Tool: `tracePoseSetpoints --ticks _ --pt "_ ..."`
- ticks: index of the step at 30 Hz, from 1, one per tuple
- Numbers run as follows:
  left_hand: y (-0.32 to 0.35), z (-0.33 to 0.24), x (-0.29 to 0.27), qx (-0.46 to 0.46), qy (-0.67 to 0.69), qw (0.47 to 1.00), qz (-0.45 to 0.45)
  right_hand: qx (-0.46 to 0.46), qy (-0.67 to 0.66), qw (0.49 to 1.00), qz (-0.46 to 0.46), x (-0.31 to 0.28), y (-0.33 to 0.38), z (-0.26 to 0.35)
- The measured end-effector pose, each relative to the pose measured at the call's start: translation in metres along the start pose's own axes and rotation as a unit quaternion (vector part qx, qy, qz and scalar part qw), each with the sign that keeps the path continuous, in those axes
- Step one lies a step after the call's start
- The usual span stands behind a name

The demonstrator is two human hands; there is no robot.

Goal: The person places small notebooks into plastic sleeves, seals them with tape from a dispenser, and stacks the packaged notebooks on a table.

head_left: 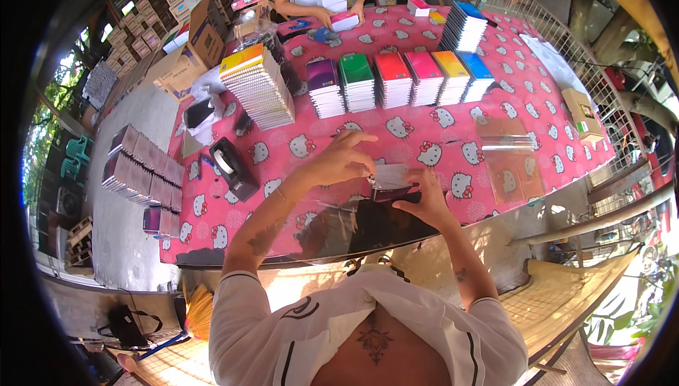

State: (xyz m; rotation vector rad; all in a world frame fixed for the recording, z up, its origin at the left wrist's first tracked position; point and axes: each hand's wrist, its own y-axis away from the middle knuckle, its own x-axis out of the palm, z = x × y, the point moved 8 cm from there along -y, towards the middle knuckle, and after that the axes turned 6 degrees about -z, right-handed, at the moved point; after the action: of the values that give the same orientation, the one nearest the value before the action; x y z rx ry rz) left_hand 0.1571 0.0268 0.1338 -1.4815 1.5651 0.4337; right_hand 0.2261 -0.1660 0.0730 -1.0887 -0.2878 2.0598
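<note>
In front of me, near the table's front edge, stands a small stack of notebooks (390, 178) with white page edges and a dark cover at its near side. My left hand (341, 159) is at its left, index finger stretched out and apart, another fingertip by the stack's corner. My right hand (429, 200) grips its right side, thumb at the near face and fingers farther back. Clear plastic film (329, 225) lies under and left of the stack, over a dark patch. Beyond my hands is a row of colour-sorted notebook stacks, including green (357, 75) and red (393, 75).
A black tape dispenser (233, 168) sits at left, near purple notebook stacks (141, 170). Behind it rises a tall yellow-topped notebook stack (258, 89). Clear plastic sheets (509, 166) lie at right, near a small cardboard box (581, 116). Across the table, another person's hands (339, 19) hold a pink-topped stack.
</note>
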Motion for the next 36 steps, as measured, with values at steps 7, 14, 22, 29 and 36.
tracePoseSetpoints --ticks 7,14,22,29,36 --pt "-0.028 0.003 0.018 0.033 -0.027 0.999 -0.018 -0.104 0.040 0.989 0.095 0.021 0.000 0.005" --pt "-0.035 0.018 0.065 -0.007 -0.003 0.996 -0.090 -0.064 0.010 0.994 0.090 0.024 0.001 -0.005" --pt "-0.013 0.061 0.060 -0.238 0.127 0.924 -0.270 0.167 -0.330 0.929 -0.021 0.018 -0.008 -0.053" --pt "0.013 0.089 0.107 -0.268 0.331 0.902 -0.065 0.112 -0.323 0.930 0.131 0.066 -0.061 -0.069" --pt "0.005 -0.038 0.043 -0.062 -0.123 0.965 -0.223 0.012 -0.153 0.975 0.159 0.013 -0.030 -0.014"
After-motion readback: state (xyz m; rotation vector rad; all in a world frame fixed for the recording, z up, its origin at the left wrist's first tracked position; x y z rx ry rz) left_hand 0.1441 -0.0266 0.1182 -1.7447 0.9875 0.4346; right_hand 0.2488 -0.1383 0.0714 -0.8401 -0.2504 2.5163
